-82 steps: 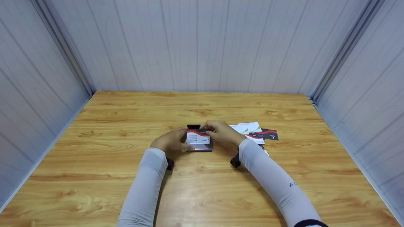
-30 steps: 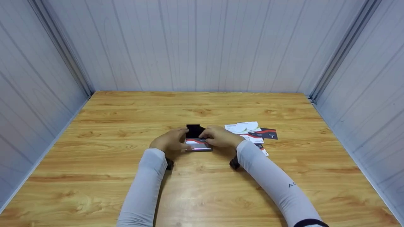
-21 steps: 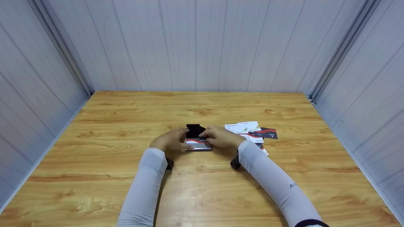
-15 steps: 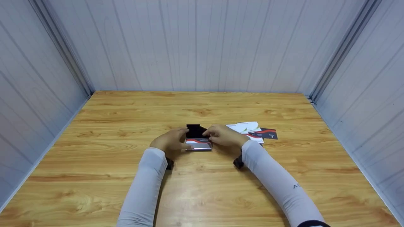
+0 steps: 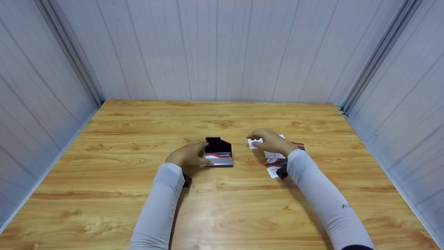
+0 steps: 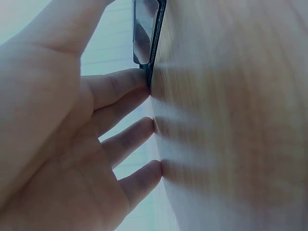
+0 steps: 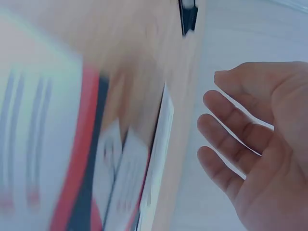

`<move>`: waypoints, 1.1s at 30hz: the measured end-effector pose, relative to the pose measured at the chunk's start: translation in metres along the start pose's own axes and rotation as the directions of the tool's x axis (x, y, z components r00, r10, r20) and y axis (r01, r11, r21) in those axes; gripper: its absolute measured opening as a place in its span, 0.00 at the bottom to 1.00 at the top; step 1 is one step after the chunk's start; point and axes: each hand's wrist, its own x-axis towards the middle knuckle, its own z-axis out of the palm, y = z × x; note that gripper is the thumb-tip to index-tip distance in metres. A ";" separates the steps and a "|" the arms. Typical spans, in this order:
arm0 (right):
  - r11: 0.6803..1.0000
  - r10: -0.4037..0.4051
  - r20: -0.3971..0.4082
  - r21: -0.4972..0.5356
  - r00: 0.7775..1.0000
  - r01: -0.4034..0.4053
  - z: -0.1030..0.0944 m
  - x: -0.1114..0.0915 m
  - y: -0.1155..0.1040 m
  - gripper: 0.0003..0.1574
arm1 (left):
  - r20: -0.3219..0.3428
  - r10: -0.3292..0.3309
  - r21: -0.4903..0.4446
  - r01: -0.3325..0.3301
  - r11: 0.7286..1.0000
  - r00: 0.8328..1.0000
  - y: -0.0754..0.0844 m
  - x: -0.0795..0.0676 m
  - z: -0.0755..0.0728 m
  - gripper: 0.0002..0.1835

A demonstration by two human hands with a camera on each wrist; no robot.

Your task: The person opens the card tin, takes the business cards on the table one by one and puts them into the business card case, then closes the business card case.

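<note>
A business card case [image 5: 225,161] with a raised black lid [image 5: 218,145] stands on the wooden table in the head view. A red, white and dark business card [image 5: 218,155] lies inside it. My left hand [image 5: 187,154] holds the case at its left side, thumb at the front and fingers by the lid. In the left wrist view a finger touches the case's [image 6: 149,43] end while other fingertips rest on the table. My right hand [image 5: 272,141], fingers loosely bent and holding nothing, hovers over loose business cards [image 5: 273,172]. It partly hides them.
White cards [image 5: 254,144] and dark-red ones [image 5: 299,146] overlap to the right of the case. In the right wrist view, a card [image 7: 38,125] looms close and blurred. Pale panel walls [image 5: 215,52] enclose the table [image 5: 222,208] at the back and sides.
The card has gone down into the case. My right hand has let go of it and moved right, over the loose cards. The left hand has stayed at the case.
</note>
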 end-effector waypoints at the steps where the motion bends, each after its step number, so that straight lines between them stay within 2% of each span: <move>1: 1.000 0.010 -0.007 0.003 1.000 -0.010 -0.003 -0.002 0.003 0.22 | -0.002 -0.001 0.002 0.001 1.000 1.000 0.000 0.000 0.000 0.50; 7: 0.999 0.053 -0.049 -0.008 0.997 -0.054 -0.016 -0.011 0.022 0.23 | -0.009 -0.016 -0.003 0.016 1.000 1.000 0.000 -0.001 -0.002 0.50; 18: 0.980 0.188 0.002 -0.070 0.982 -0.187 -0.019 -0.018 0.041 0.32 | -0.004 -0.007 -0.024 0.007 1.000 1.000 0.002 -0.002 -0.001 0.50; 26: 0.976 0.208 0.029 -0.068 0.978 -0.206 -0.018 -0.017 0.041 0.34 | -0.005 -0.011 -0.006 0.011 1.000 1.000 0.001 -0.001 0.001 0.50; 33: 0.974 0.211 0.036 -0.095 0.977 -0.207 -0.016 -0.016 0.045 0.32 | -0.003 -0.023 0.000 0.023 1.000 1.000 0.001 -0.002 0.001 0.50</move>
